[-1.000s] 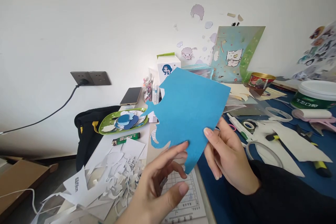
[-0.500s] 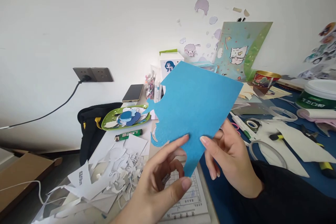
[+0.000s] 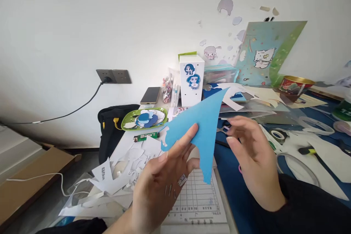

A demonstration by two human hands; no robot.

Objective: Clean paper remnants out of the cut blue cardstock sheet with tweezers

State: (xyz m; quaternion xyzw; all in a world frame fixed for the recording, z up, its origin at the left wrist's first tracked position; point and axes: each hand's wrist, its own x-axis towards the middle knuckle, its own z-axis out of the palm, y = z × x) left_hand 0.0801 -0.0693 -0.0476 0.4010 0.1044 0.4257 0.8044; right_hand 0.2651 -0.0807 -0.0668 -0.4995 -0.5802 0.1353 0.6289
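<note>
A piece of blue paper [image 3: 201,128] with a cut, jagged left edge is held up over the desk, tilted nearly edge-on. My left hand [image 3: 161,182] pinches it from below, fingertips on its face, with a ring on one finger. My right hand [image 3: 251,157] hovers just right of the paper, fingers spread and holding nothing. Below the hands lies a white gridded sheet [image 3: 196,204].
White paper scraps [image 3: 120,175] pile at the left. Behind stand a green plate [image 3: 128,120] of blue cut-outs, a green lighter [image 3: 144,137], a phone [image 3: 150,95], a white box [image 3: 191,80] and a black bag [image 3: 109,131]. Tape rolls [image 3: 276,135], tools and paper cover the blue mat [image 3: 233,186].
My right hand has let go of the blue paper and drawn away to the right. My left hand has turned the sheet toward edge-on. The view has shifted left.
</note>
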